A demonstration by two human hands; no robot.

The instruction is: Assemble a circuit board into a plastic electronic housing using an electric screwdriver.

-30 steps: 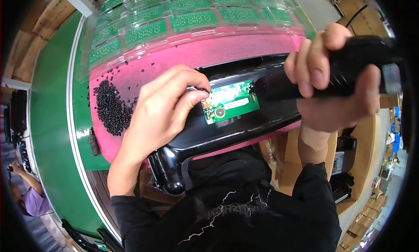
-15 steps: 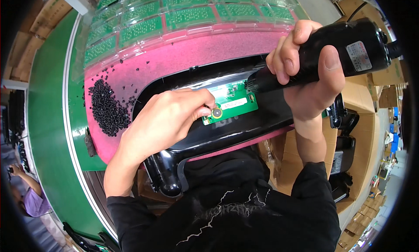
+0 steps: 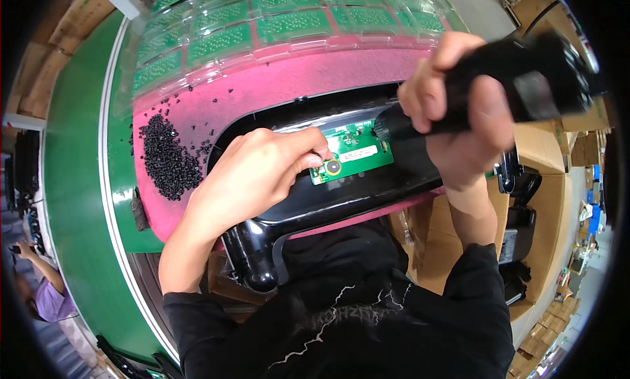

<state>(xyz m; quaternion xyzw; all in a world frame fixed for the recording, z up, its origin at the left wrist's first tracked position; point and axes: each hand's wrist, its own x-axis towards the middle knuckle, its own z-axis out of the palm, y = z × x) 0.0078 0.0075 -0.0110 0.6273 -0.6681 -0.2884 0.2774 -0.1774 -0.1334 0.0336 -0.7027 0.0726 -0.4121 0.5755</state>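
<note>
A green circuit board (image 3: 359, 162) with a round gold-ringed part and a white label lies in a glossy black plastic housing (image 3: 315, 206). My left hand (image 3: 256, 166) is closed at the board's left end, thumb and forefinger pinched together. Whatever sits between those fingertips is hidden. My right hand (image 3: 459, 110) is wrapped round a thick black electric screwdriver (image 3: 518, 84), held tilted. Its narrower front end points down and left, close to the board's upper right corner. The tip itself cannot be made out, and the tool is blurred.
A pile of small black screws (image 3: 167, 159) lies left on the pink mat (image 3: 262, 77). Clear plastic trays (image 3: 289, 34) of green boards stand at the back. An open cardboard box (image 3: 548, 215) with black parts is at right. Far left, another person (image 3: 52, 294) in purple is visible.
The view has shifted slightly, moving the scene a little to the right. My right hand and the screwdriver have become blurred with motion. My left hand still pinches at the board's left end.
</note>
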